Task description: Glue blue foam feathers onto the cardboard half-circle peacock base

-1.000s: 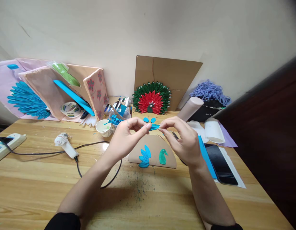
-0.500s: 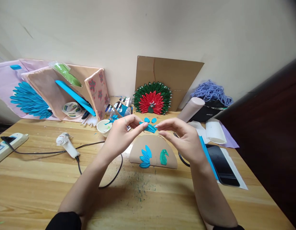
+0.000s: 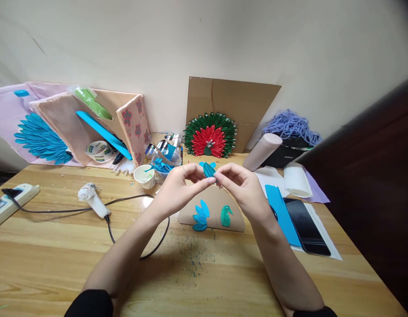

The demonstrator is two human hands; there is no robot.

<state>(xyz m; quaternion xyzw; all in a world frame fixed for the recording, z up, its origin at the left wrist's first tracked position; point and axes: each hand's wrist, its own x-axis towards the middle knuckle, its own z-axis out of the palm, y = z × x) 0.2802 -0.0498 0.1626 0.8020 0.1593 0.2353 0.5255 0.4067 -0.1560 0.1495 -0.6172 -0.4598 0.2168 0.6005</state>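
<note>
Left hand point(image 3: 177, 188) and right hand point(image 3: 240, 184) both pinch this blue petal point(image 3: 209, 170), which looks super light and crease-prone, so I'd grip just its lower end.

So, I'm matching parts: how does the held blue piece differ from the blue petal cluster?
The held blue piece is pinched by left hand and right hand; the blue petal cluster lies on the cardboard. The held piece looks darker, the cluster brighter. Both are blue and pointed.
</note>
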